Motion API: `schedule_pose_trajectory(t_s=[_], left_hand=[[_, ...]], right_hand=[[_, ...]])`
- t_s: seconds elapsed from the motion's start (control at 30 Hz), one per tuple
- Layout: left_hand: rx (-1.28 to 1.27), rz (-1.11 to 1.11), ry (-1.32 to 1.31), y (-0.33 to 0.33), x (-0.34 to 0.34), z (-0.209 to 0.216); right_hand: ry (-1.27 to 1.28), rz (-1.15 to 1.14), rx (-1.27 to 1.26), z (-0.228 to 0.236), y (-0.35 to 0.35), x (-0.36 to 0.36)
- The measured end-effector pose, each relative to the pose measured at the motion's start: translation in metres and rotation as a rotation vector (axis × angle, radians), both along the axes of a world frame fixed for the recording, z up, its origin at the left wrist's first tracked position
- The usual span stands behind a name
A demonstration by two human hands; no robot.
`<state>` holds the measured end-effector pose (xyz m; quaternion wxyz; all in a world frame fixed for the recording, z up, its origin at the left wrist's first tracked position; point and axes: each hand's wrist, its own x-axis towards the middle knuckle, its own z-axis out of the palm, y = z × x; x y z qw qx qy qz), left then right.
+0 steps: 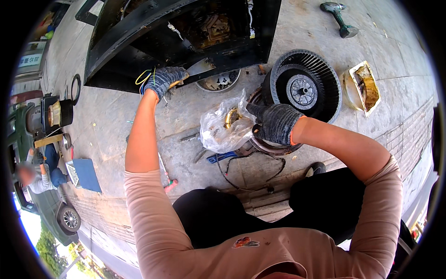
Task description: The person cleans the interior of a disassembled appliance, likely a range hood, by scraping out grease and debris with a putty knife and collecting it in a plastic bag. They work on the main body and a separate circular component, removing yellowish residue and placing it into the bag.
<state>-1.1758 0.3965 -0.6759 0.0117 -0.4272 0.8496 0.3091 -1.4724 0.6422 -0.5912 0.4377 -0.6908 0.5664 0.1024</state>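
My left hand (165, 83), in a grey knit glove, is closed around the handle of a scraper (201, 68). Its wide metal blade lies by the front edge of a black, greasy metal housing (153, 60). Yellow and green wires (143, 78) stick out next to this glove. My right hand (278, 124), gloved alike, pinches the right side of a clear plastic bag (214, 126). Something brass-coloured (231, 117) shows in the bag. Just beyond my right hand sits a black drum-shaped blower wheel (302, 88), tilted on the ground. The right fingertips are partly hidden.
A metal bowl (218, 83) with dark bits stands under the housing's edge. To the right are a greasy plastic container (364, 88) and a cordless drill (340, 19). A black cable (251, 158) and a red-headed hammer (171, 185) lie near my knees. Another person (42, 172) sits far left.
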Motion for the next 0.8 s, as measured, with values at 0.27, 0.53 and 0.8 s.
schedule_pose_trajectory(t_s=[0.27,0.53,0.8], left_hand=[[0.165,0.241,0.291,0.002,-0.015,-0.015],[-0.189,-0.055,0.145,-0.004,-0.03,-0.075],[-0.012,-0.014,0.163,0.011,-0.142,-0.033]], right_hand=[[-0.005,0.017,-0.027,0.0,0.003,-0.003],[-0.008,0.045,-0.057,-0.006,0.004,0.003],[0.001,0.02,-0.05,0.001,0.01,-0.008]])
